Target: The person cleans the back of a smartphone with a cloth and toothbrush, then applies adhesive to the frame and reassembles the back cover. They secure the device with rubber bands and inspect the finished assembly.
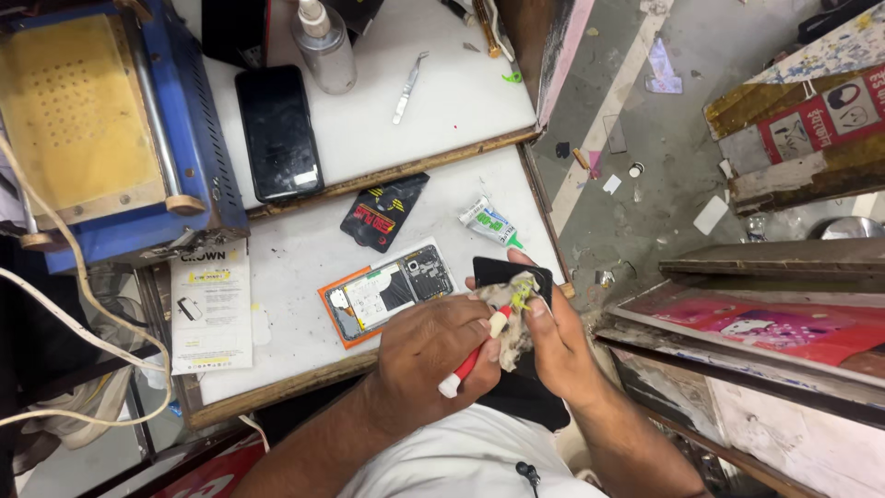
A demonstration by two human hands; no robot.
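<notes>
Two hands working a phone screen over a cluttered bench

The left hand [433, 355] has its fingers closed around a red-and-white tool [472, 355]; the right hand [553, 346] presses a dirty rag [507, 314] against a black screen panel [512, 274]. On the white bench [295, 267] just beside them lies an opened phone [387, 290], with a glue tube [489, 223] near.

White worktable [304, 249] — wood-edged — over littered grey floor [664, 148].
</notes>
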